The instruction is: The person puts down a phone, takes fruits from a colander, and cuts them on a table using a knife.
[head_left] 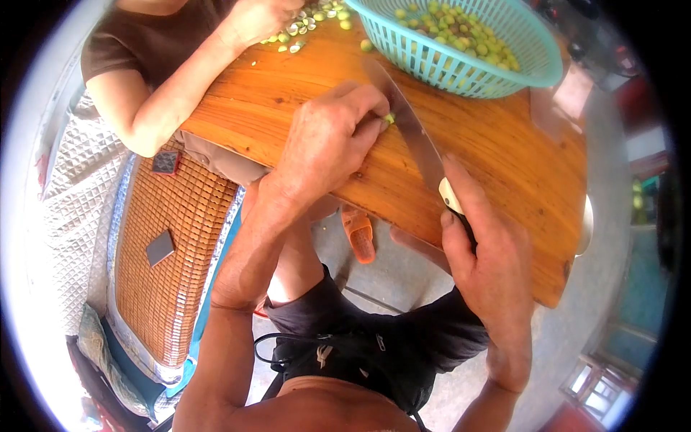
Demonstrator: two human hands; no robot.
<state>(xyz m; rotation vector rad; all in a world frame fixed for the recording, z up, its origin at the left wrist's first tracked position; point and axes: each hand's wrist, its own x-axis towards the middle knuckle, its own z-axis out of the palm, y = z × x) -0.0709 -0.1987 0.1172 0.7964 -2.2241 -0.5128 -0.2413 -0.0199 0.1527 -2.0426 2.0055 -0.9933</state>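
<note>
My right hand [486,241] is closed around the handle of a knife [416,133], whose long blade slants up and left over the wooden table [302,97]. Just left of the blade, my left hand [335,133] has its fingers pinched together on a small green fruit [389,118]. Only a sliver of that fruit shows; the fingers hide the rest. The blade is beside the fruit, and I cannot tell whether they touch.
A turquoise plastic basket [461,72] of small green fruits stands at the table's far side. Cut fruit pieces [296,32] lie at the far left, near another person's hand [263,18]. Left is a bamboo-mat seat [187,266] with two dark flat objects. An orange slipper [358,234] lies below.
</note>
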